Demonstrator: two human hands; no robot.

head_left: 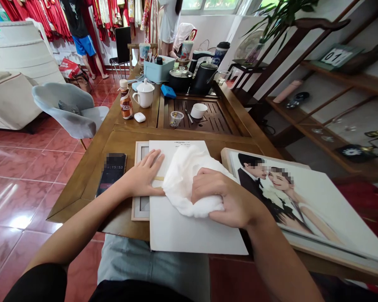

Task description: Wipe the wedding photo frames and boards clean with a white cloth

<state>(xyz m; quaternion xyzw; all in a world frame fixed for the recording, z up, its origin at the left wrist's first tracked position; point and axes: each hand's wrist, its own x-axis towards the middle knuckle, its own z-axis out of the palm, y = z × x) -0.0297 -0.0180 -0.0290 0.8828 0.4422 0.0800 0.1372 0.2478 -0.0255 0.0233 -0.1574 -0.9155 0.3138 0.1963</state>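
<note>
My right hand (222, 195) is closed on a bunched white cloth (182, 176), pressing it onto a white board (195, 235). Small dark print shows along the board's far edge. My left hand (145, 176) lies flat with fingers spread across the board's left side, its thumb near the cloth. Under the board, a light wooden frame (134, 209) sticks out to the left. A phone (111, 174) showing a timer lies left of that frame. To the right rests a large framed photo print (321, 188) of a couple.
Farther back stand a bottled drink (126, 100), a lidded white mug (144, 95), an earbud case (140, 117), a small clear cup (176, 119) and a white bowl (198, 110) on a tea tray (220, 126). A grey chair (66, 100) is at left, wooden shelves (327, 96) at right. Two people stand behind.
</note>
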